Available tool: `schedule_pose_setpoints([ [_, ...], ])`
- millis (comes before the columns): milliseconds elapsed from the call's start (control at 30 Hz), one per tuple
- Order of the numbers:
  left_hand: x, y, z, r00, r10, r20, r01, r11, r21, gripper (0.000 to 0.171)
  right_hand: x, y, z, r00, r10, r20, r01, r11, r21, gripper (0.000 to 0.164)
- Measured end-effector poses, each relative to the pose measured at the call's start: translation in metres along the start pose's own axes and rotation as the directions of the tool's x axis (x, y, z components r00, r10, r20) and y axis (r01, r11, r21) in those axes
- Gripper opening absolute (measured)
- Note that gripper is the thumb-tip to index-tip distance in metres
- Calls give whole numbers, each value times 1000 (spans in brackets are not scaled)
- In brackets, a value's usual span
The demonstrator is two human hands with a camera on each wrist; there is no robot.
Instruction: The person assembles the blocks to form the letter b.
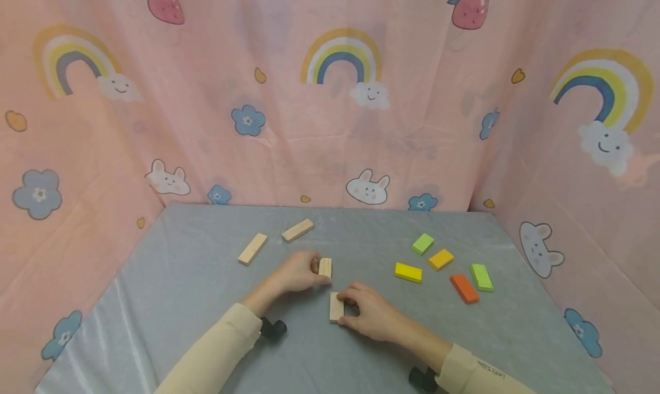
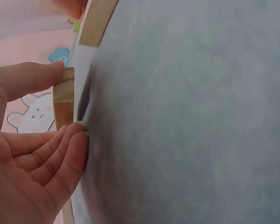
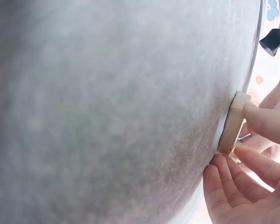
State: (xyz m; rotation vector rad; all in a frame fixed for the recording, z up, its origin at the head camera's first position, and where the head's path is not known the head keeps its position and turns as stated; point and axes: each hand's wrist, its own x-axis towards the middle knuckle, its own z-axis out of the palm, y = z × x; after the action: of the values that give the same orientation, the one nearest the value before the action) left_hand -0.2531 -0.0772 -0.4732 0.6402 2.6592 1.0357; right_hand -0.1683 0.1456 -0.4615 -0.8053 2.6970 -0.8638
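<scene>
In the head view my left hand [image 1: 299, 272] pinches a plain wooden block [image 1: 325, 267] between thumb and fingers, near the middle of the table. The left wrist view shows that block [image 2: 63, 92] between the thumb above and the fingertips below, with a thin line across its end. Closer to me, my right hand [image 1: 373, 312] holds a second plain wooden block [image 1: 336, 308] by its two ends. This block [image 3: 234, 122] lies low against the grey cloth in the right wrist view. A small gap separates the two blocks.
Two more plain wooden blocks, one [image 1: 252, 249] and another [image 1: 298, 230], lie behind at the left. On the right are a yellow block [image 1: 408, 272], an orange block [image 1: 440, 259], a red block [image 1: 464, 288] and two green blocks [image 1: 423, 243]. A pink curtain [image 1: 309, 153] surrounds the grey table [image 1: 206, 222].
</scene>
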Motion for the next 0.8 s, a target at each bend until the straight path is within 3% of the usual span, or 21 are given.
schedule_pose_setpoints([
  [533,1,11,13,999,36,16,-36,999,29,40,-1,-2,-1,1000,-9,3,9,1000,-7,33],
  [800,1,13,17,999,43,25,-44,997,70,50,-1,-1,-1,1000,-19,6,19,1000,-2,33],
])
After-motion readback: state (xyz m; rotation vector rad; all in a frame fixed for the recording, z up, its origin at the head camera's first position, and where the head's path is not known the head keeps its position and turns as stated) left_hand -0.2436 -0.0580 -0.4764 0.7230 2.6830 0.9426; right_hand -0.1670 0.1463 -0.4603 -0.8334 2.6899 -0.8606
